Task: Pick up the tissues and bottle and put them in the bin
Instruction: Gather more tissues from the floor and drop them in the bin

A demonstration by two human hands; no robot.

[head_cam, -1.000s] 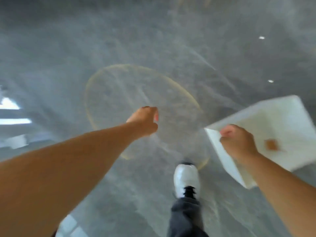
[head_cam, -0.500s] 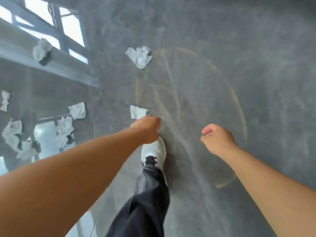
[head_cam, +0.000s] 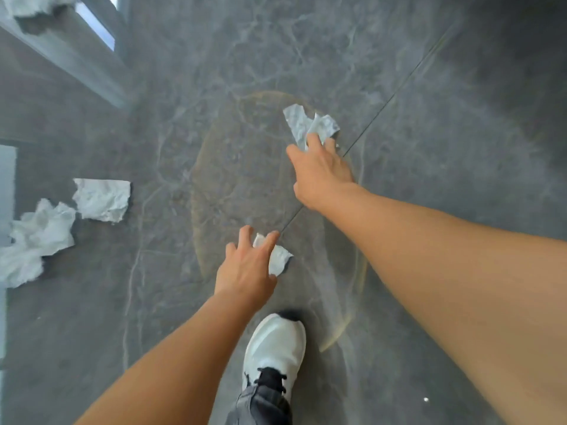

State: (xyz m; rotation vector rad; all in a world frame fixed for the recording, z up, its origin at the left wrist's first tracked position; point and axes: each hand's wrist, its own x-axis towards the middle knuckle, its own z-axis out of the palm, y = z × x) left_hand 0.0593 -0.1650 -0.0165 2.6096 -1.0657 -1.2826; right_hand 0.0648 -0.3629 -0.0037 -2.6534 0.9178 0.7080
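- Both hands, loose fists half a second ago, now reach onto tissues.
- Left hand (head_cam: 245, 268): fingers spread over small crumpled white tissue (head_cam: 279, 259) on grey marble floor (head_cam: 429, 148).
- Right hand (head_cam: 320, 171): fingers closing on larger crumpled tissue (head_cam: 306, 122), long axis left-right.
- Five tissues counted.

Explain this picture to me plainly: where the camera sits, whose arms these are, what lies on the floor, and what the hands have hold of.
The camera sits on a person's head and looks down, so these are that person's own bare arms. The right hand reaches forward onto a crumpled tissue. The left hand closes over a smaller tissue nearer the white shoe. Neither tissue looks lifted off the grey floor yet. Two more loose tissues lie at the left. No bottle or bin is in view.
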